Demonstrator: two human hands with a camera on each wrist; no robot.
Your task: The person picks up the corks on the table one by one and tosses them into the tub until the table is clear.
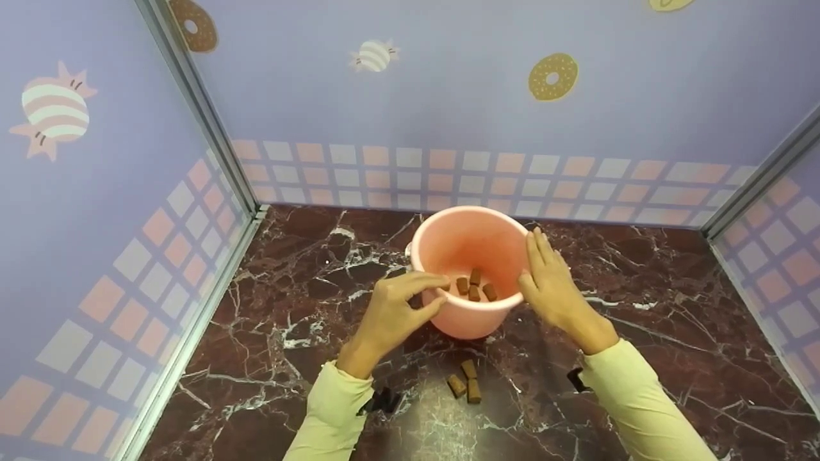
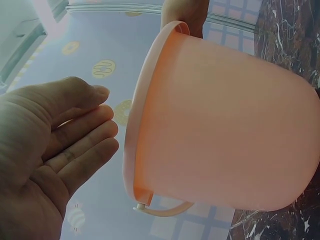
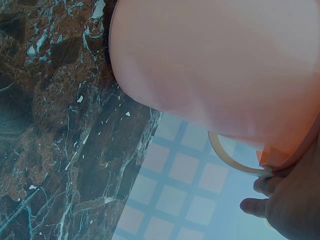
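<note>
A pink bucket [image 1: 471, 320] with a pale rim stands on the dark marbled table. Inside it lie several small brown blocks [image 1: 475, 276], one of them close beyond the fingertips of my left hand [image 1: 398, 307]. That hand is over the near left rim; in the left wrist view its fingers are loosely extended, with nothing visible between them and the thumb. My right hand [image 1: 552, 285] rests against the bucket's right rim, fingers straight. In front of the bucket, three more brown blocks [image 1: 457, 386] lie close together on the table.
The bucket's curved carrying handle [image 3: 235, 162] hangs at its far side. Lilac panels [image 1: 448, 96] printed with sweets and checks enclose the marbled table [image 1: 269, 333] at the back, left and right. Metal strips [image 1: 211, 121] run along the corners.
</note>
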